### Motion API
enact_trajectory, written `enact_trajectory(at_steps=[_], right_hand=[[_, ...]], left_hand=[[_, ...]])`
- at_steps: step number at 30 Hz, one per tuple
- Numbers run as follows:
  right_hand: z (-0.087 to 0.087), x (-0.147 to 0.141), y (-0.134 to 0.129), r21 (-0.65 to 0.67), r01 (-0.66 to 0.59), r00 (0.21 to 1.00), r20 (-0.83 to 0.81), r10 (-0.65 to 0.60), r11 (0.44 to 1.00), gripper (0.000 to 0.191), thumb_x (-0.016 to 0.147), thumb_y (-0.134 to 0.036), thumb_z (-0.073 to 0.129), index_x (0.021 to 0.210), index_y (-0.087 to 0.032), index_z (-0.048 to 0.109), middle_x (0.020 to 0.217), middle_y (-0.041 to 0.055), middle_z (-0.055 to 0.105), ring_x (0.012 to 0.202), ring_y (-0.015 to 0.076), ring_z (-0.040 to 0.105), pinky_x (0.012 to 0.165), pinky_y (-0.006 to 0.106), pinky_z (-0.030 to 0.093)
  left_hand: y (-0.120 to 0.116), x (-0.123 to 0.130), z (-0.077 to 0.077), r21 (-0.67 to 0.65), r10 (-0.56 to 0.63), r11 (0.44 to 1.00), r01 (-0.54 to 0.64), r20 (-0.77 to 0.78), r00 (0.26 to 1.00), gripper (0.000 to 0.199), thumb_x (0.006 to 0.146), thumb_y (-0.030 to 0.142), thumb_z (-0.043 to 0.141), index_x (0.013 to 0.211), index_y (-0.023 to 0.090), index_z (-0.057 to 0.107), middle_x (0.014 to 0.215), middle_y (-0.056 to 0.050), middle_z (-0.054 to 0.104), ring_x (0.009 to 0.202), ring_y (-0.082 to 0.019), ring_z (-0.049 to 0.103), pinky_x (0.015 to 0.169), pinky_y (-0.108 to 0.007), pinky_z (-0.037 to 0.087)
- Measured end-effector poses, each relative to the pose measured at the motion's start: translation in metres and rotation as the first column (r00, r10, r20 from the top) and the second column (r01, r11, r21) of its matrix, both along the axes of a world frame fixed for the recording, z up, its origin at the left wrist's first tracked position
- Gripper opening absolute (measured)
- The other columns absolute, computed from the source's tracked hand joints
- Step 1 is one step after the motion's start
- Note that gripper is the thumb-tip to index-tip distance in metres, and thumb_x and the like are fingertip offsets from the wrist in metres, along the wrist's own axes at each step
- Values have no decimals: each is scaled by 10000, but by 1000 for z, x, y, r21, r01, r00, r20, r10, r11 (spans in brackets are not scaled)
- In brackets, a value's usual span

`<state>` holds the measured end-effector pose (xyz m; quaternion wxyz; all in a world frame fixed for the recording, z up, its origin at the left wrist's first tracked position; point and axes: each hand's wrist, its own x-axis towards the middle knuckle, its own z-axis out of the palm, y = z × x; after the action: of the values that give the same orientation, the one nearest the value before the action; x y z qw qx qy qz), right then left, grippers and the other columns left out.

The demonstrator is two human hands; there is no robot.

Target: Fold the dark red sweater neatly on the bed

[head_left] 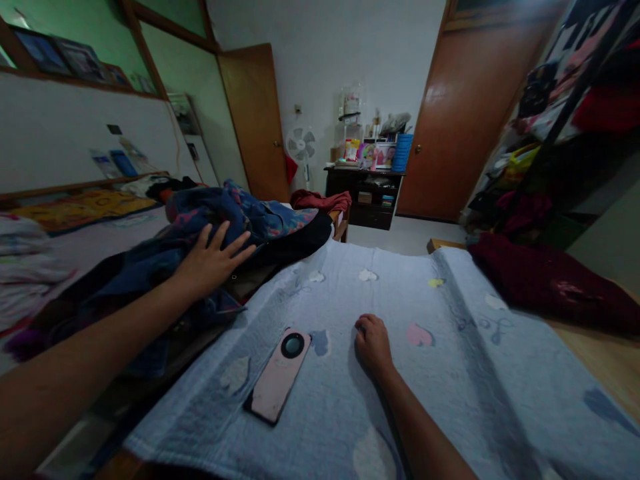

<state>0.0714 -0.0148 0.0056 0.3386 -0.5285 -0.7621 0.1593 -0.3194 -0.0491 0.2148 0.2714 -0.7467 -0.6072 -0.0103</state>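
My left hand [213, 260] is open, its fingers spread, over a pile of dark blue patterned clothes [200, 210]. Whether the palm presses on the fabric I cannot tell. On a light blue quilted cover [400, 400] with heart and cloud shapes, my right hand [373, 343] rests with its fingers curled into a loose fist; nothing shows in it. Between the two hands, nearer to me, a pink phone [279, 377] lies back side up, its round dark camera ring at the far end.
A dark red cloth bundle [555, 287] lies at the cover's right edge. Beyond stand a dark cabinet [370, 200] piled with goods, a white fan [301, 147] and two wooden doors. Hanging clothes [565, 100] fill the right side. A bed with a yellow-patterned cloth [95, 203] is at left.
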Motion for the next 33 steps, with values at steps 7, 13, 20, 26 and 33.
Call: enact_trajectory(at_steps=[7,13,20,26,33], right_hand=[[2,0,0,6,-3,1000,22,2,1000,275,689,-60,479,859,-163,669,1018,85,630,999,211,513,934,318,357],[5,-2,-4,7,5,1000,19,-5,1000,278,691,-59,477,863,-159,671,1010,96,629,988,219,509,935,322,357],[14,1,10,-266,-30,916,-393,-80,963,236,590,-89,521,739,-187,676,928,65,651,961,222,539,946,353,371],[42,53,40,-398,-64,770,-604,-209,915,276,570,-179,560,818,-193,680,791,11,662,778,184,602,738,320,490],[87,181,75,-455,137,404,-786,-469,880,237,604,-174,596,836,-213,582,863,2,647,764,140,634,667,270,553]], left_hand=[[-13,9,-26,-35,-58,998,59,30,998,534,811,156,484,1330,271,538,1528,-26,358,1464,-329,-14,1137,-587,104],[-5,59,-13,-96,210,973,-207,21,977,511,776,365,575,1268,229,600,1503,-92,392,1429,-459,17,1088,-665,13],[12,190,-29,-108,1,994,10,98,995,468,809,262,523,1273,236,580,1457,-90,453,1431,-407,122,1106,-632,-65],[39,293,-116,-234,-55,959,161,403,913,480,888,309,453,1365,256,471,1504,-74,389,1413,-316,248,1119,-625,138],[54,336,-192,-273,71,957,94,538,840,483,936,389,392,1381,212,450,1514,-92,371,1415,-280,252,1127,-581,186]])
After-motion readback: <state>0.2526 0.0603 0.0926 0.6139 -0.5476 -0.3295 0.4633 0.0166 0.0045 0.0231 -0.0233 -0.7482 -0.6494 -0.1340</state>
